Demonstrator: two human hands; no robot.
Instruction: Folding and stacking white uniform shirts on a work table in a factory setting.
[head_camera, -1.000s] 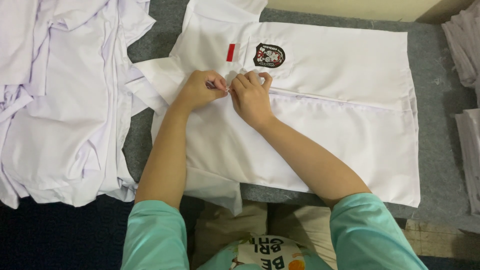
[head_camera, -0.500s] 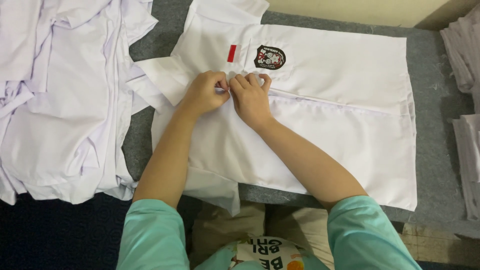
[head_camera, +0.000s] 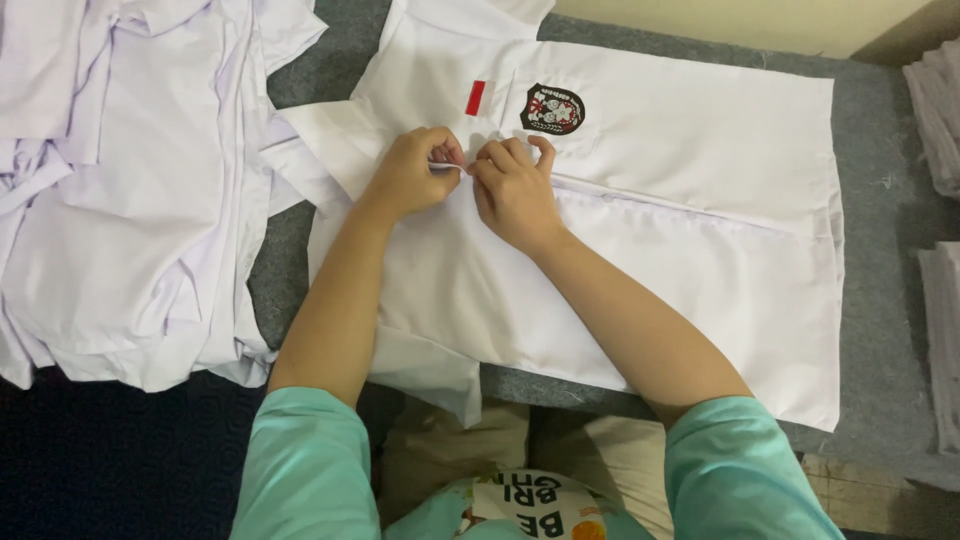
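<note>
A white short-sleeved shirt (head_camera: 690, 250) lies flat on a grey felt-covered table (head_camera: 880, 170), collar to the left. It bears a small red patch (head_camera: 476, 98) and a dark shield-shaped badge (head_camera: 552, 109) on the chest pocket. My left hand (head_camera: 412, 172) and my right hand (head_camera: 512, 188) meet at the shirt's front placket just below the red patch. Both pinch the fabric edge between thumb and fingertips, knuckles nearly touching. What lies between the fingertips is too small to tell.
A heap of crumpled white shirts (head_camera: 130, 190) covers the left of the table. Folded white cloth stacks (head_camera: 940, 110) sit at the right edge. A beige wall strip runs along the far side. My teal sleeves and lap fill the bottom.
Both hands stay at the same spot on the placket. The fingers have shifted slightly, with the right thumb and forefinger now raised a little.
</note>
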